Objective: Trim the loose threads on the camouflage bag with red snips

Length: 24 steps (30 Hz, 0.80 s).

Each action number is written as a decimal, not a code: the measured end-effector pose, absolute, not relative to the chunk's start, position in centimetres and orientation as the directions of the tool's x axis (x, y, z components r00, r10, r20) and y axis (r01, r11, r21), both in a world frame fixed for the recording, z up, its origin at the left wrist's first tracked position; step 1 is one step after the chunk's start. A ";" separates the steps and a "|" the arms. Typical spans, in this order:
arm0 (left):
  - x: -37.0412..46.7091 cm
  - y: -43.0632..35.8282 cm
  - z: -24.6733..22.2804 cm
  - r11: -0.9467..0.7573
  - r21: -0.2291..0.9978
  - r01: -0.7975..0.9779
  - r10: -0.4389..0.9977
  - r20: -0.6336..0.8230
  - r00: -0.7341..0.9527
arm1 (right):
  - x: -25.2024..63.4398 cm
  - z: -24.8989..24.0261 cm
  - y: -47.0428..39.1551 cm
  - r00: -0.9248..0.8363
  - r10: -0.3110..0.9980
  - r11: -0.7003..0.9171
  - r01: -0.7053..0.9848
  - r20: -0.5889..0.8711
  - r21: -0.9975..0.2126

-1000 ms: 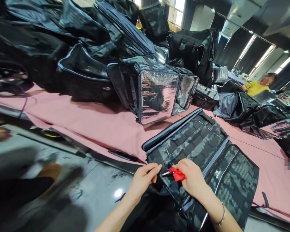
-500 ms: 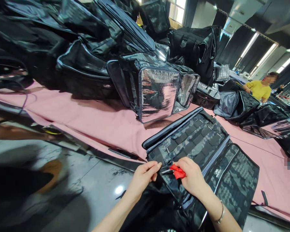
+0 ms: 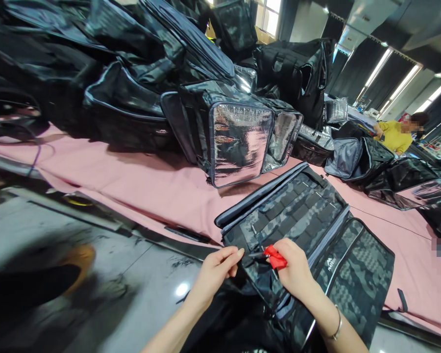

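Observation:
A dark camouflage bag [image 3: 294,215] with grey zipper edges lies unfolded at the table's near edge, partly over my lap. My right hand [image 3: 292,267] is closed round small scissors [image 3: 257,255] whose handles are wrapped in red; the blades point left over the bag. At the bag's left corner my left hand [image 3: 220,264] is pinched, fingertips together; what it holds is too small to make out. A short gap lies between the blade tips and my left fingertips.
Black and camouflage bags [image 3: 132,113] are heaped along the pink-covered table [image 3: 150,181]. One bag shows a silver lining [image 3: 240,142]. A person in yellow [image 3: 395,135] is at the far right. A foot [image 3: 77,269] shows on the floor at left.
The scissors and my right hand have shifted slightly right, away from my left fingertips. My left hand has barely moved. At the far left, a blurred limb has left the view.

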<state>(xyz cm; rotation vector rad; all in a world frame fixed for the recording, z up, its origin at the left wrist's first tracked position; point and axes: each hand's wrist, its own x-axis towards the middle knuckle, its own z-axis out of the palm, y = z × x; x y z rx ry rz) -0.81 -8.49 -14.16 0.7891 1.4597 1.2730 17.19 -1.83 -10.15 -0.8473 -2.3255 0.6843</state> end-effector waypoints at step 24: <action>-4.8 -9.2 -9.7 0.007 0.454 -0.891 0.853 -0.468 -0.232 | 13.8 -12.1 -0.8 -0.566 0.824 0.210 0.344 -0.023 -0.915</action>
